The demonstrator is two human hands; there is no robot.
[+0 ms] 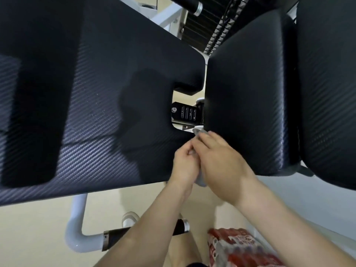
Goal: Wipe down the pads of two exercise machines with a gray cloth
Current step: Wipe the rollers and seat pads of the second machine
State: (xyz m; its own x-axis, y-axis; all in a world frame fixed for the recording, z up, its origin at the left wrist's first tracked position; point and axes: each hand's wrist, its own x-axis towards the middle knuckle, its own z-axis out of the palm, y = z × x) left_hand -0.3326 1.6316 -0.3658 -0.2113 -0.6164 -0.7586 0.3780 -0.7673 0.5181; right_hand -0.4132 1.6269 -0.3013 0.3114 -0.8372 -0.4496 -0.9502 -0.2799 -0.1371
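Step in hand: we judged this to be regathering the gray cloth (199, 132) before wiping along the pad edges at the gap.
Cloth position: it was bunched between both hands, at the near end of the gap between the left pad (96, 103) and the middle pad (248, 105). One tip showed past the fingertips and a fold hung below the palms.
Left hand (184, 162): its fingers were curled, grasping the cloth from the left.
Right hand (221, 166): it was closed over the cloth from the right, fingers laid along it. We could not see the thumb.
Doing it well: we would fold the cloth into a flat face and press it evenly. We would follow the rounded pad edge in overlapping strokes and keep the fabric clear of the black bracket (185, 112) in the gap.
Count, pads: three, at left, middle and far right (327, 83).
Count, cloths: one.
Count, hands: two.
Count, black-sleeved bars: two, one far (192, 4) and one near (115, 239).
Count, red wrapped packs: one, near right (237, 245).
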